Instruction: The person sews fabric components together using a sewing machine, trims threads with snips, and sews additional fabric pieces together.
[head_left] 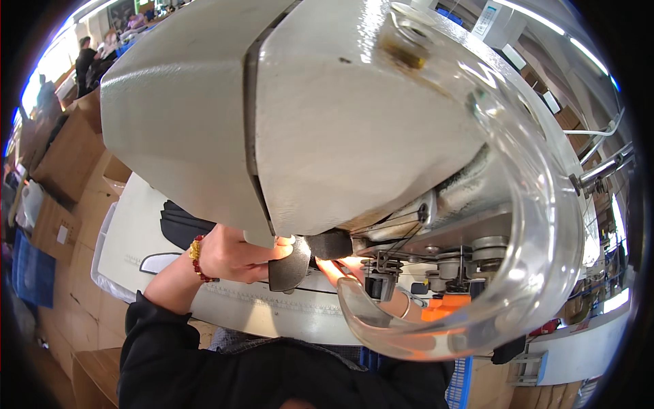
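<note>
Below the big off-white sewing machine head (354,129), my left hand (235,253), with a red and yellow beaded bracelet, is closed, fingers curled and pressed together. Its fingertips meet a dark grey, round-ended flat piece (289,268); whether this is a machine part or a workpiece I cannot tell. Just right of it, a short dark rounded block (330,243) sits under the head. My right hand (332,270) is close to that block, mostly hidden behind the clear curved guard (545,273) and machine parts; only some lit fingers and a wrist band show.
A stack of black fabric pieces (182,225) lies on the white table (136,232) left of my hand, near a dark white-edged piece (158,262). Thread guides and metal knobs (490,252) crowd the right. Cardboard boxes (68,160) and a blue bin (33,273) stand at left.
</note>
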Demonstrator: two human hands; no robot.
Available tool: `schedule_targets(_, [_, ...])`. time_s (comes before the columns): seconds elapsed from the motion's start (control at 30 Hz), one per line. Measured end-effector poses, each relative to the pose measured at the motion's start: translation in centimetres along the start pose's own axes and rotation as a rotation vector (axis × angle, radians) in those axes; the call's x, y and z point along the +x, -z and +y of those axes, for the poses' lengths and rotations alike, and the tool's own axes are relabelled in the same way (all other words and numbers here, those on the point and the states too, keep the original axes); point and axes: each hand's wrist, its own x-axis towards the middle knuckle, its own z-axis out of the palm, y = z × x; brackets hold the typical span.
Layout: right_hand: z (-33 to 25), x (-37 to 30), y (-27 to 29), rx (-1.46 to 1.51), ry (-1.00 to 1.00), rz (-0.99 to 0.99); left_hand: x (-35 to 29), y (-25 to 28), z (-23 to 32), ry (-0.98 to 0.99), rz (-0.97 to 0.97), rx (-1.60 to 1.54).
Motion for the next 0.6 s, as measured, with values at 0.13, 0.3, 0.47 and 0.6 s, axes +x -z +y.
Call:
schedule_targets(0.13, [0.3, 0.3, -1.0, -0.091, 0.302, 0.209, -0.5, -0.8, -0.4, -0.026, 0.038, 0.033])
schedule_targets(0.3, [5.4, -1.5, -5.3, 0.322, 0.186, 0.291, -1.1, -2.8, -1.4, 0.027, 0.038, 0.087])
schedule_targets(0.47, [-2.2, 0.6, -4.6, 0.044, 0.329, 0.195, -5.7, -4.2, -2.9, 0.307, 0.061, -0.173])
schedule_targets(0.6, [-4.5, -1.6, 2.6, -0.3, 0.411, 0.133, -1.5, -2.0, -1.1, 0.086, 0.065, 0.045])
